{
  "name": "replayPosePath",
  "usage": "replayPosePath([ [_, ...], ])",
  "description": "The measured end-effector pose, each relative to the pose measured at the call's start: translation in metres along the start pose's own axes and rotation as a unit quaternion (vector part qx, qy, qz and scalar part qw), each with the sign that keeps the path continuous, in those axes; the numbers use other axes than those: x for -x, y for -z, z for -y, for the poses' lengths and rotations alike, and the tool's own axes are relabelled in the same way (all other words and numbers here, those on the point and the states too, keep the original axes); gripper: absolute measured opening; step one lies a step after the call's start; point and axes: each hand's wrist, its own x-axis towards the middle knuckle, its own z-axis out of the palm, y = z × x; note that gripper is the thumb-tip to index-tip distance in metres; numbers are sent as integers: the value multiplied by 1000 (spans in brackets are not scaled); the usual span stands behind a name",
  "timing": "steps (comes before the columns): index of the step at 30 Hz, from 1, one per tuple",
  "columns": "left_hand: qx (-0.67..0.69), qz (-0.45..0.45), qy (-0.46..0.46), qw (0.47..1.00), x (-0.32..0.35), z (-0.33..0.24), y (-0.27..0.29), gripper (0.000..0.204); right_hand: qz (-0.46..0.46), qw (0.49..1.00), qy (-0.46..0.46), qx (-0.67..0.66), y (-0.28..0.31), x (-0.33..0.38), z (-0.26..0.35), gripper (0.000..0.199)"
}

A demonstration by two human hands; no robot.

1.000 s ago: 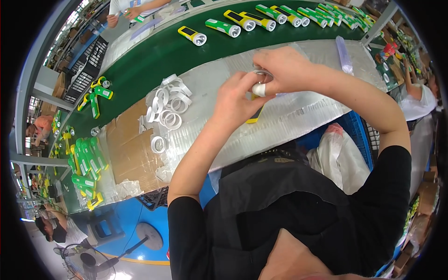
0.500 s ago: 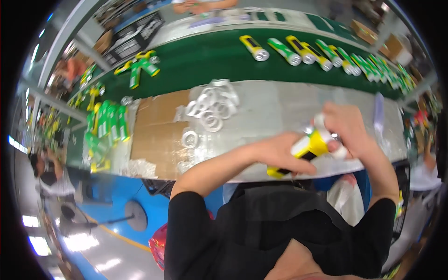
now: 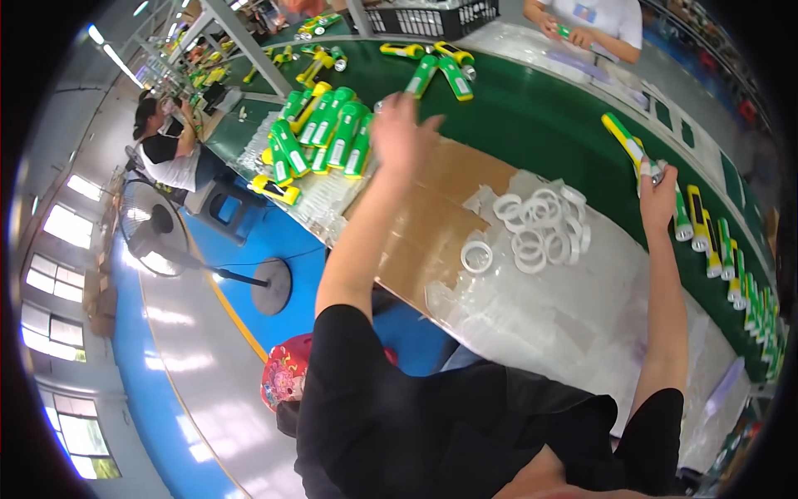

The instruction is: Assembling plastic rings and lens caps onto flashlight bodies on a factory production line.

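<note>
Gripping a yellow flashlight (image 3: 620,133) near its lens, the right hand (image 3: 657,196) hovers over the green belt (image 3: 532,121), while the left hand (image 3: 404,137), its hold impossible to tell, nears green flashlights (image 3: 342,135).

- The person's right hand (image 3: 659,198) grips a yellow flashlight (image 3: 643,165) at the green belt (image 3: 540,116).
- The left hand (image 3: 401,140) is beside piled green flashlights (image 3: 339,137).
- White rings (image 3: 529,251) lie together.

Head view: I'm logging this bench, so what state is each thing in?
Left hand, thumb spread; grip unclear
Right hand, fingers bent; grip unclear
Yellow flashlight beside it, lit state unclear
White rings, loosely heaped, one apart
Green flashlights, piled
Fan, standing; spinning unclear
</note>
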Motion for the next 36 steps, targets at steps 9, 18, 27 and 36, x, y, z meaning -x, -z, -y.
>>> replayPosePath([
  [9,-233,192,159,940,29,162,21,59,32,940,137,310,-53,5,-10,39],
  [18,255,109,202,939,33,2,40,54,207,942,98,-243,-2,65,94,20],
  [27,489,333,86,802,156,-198,87,54,217,815,-200,-498,90,150,150,40],
  [36,748,556,186,312,170,-311,65,71,283,779,-212,-517,192,244,97,57],
])
